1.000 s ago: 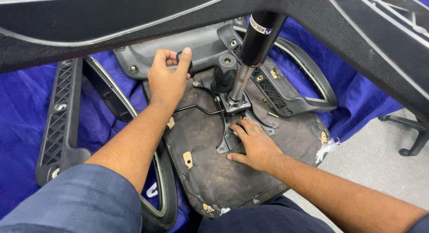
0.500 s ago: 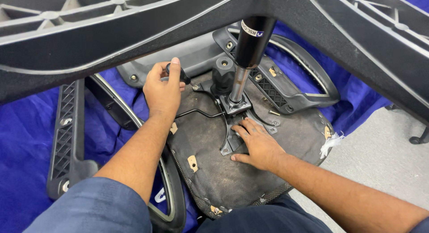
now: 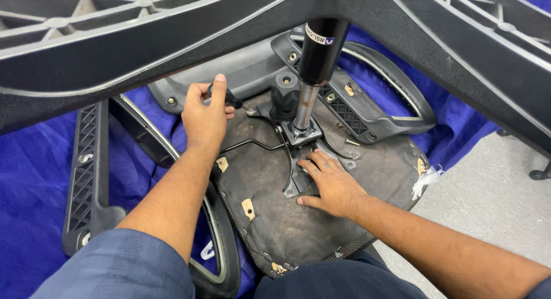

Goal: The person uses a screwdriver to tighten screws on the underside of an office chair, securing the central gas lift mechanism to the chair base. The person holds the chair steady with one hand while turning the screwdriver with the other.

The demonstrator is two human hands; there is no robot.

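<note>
An office chair lies upside down on a blue cloth. Its seat underside is dark brown fabric with a black metal mechanism plate. A black gas cylinder rises from the plate. My left hand grips a black-handled screwdriver, its tip at a screw on the plate's far left corner. My right hand rests flat on the plate and seat, fingers spread. The chair's star base spans the top of the view.
A black armrest lies at the left on the cloth. A curved chair frame part lies behind the seat. Loose brass screws sit on the seat near the cylinder. Grey floor and a caster are at the right.
My left hand has settled with the screwdriver on the far-left screw. My right hand stays pressed on the plate. The view has shifted slightly.
</note>
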